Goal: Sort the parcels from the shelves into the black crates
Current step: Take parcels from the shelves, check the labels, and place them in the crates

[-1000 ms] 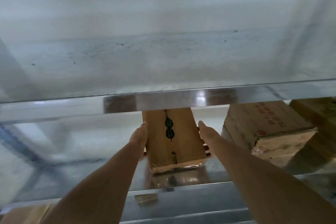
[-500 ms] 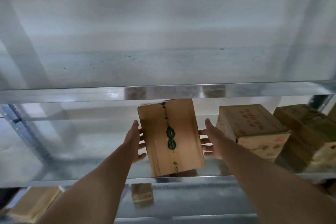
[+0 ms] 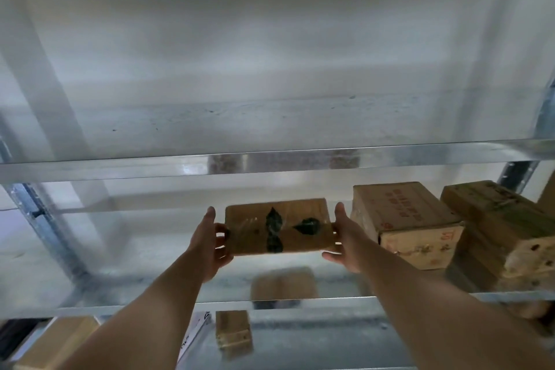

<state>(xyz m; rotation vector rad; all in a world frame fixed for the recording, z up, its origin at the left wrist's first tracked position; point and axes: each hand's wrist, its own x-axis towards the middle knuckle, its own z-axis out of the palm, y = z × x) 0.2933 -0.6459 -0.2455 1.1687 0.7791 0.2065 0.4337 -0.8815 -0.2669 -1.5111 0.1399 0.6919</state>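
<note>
Between both hands, up at shelf height: flat brown cardboard parcel w/ dark green leaf marks (image 3: 279, 230), held level. Left hand (image 3: 210, 245) grips its left short edge, thumb on top, fingers curled under; right hand (image 3: 345, 245) does the same on the opp. edge. That two-sided hold looks meant to keep it flat for pulling out under the upper deck. It seems clear of the shiny metal shelf (image 3: 114, 279), reflection showing below the hands. Just right of the right hand, a brown carton w/ red print (image 3: 402, 213), not touching. No black crates in view, so the carry-over's yet to come, I'd say.
</note>
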